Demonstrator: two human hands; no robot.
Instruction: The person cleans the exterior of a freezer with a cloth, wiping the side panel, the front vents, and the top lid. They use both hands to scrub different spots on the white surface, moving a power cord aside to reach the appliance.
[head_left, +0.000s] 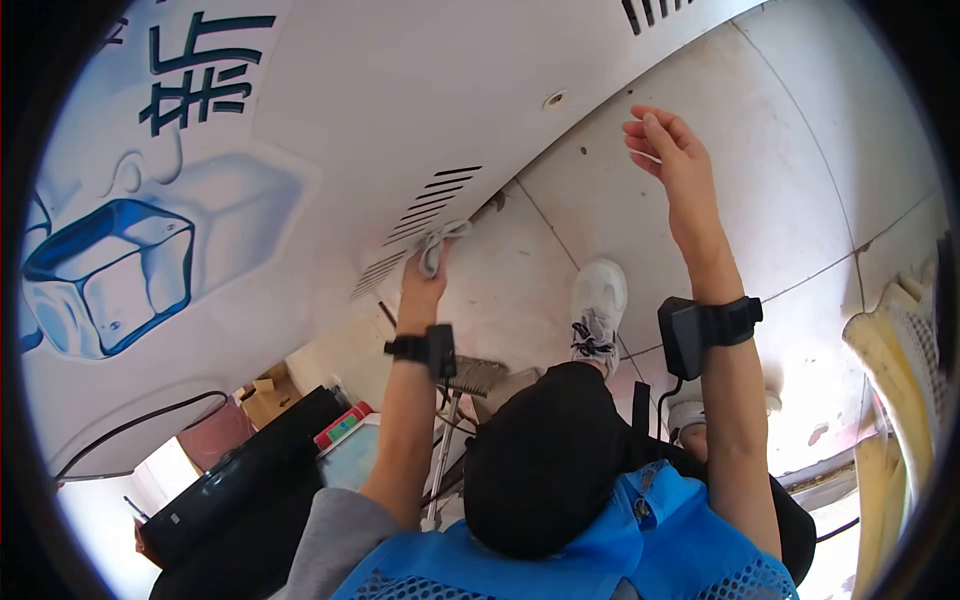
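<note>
My left hand (426,284) is closed on a grey-white cloth (436,247), which touches the white panel of a large appliance (340,90) beside its slotted black vents (432,203). Part of the cloth sticks out past my fingers. My right hand (668,145) is raised over the tiled floor to the right of the panel, its fingers apart and slightly curled, holding nothing. Black straps with small boxes sit on both wrists.
Pale floor tiles (790,190) lie below, with my white shoe (600,300) on them. Yellowish padded objects (880,350) stand at the right. A cardboard box (268,402), a black case (250,465) and a metal pole (443,450) are at the lower left.
</note>
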